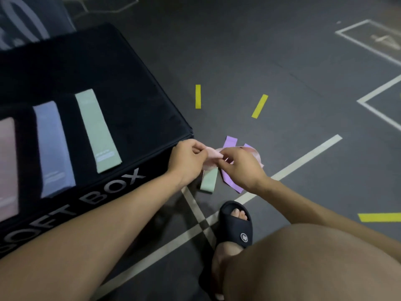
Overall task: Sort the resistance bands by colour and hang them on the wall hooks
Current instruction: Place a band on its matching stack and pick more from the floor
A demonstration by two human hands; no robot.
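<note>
Pink band (211, 156) is pinched in both the left hand (187, 160) and right hand (240, 168), so I'd untwist it flat, then lay it on the box (71, 68) with the other pink (7, 164).

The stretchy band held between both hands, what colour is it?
Pale pink band, pinched by the left hand and right hand; head view.

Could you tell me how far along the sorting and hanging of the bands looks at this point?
Partly sorted: a pink band, a blue band and a green band lie side by side on the black soft box. Both hands, left and right, hold a twisted pink band. A purple band and a second green band wait on the floor. No hooks show; nothing looks hung.
</note>
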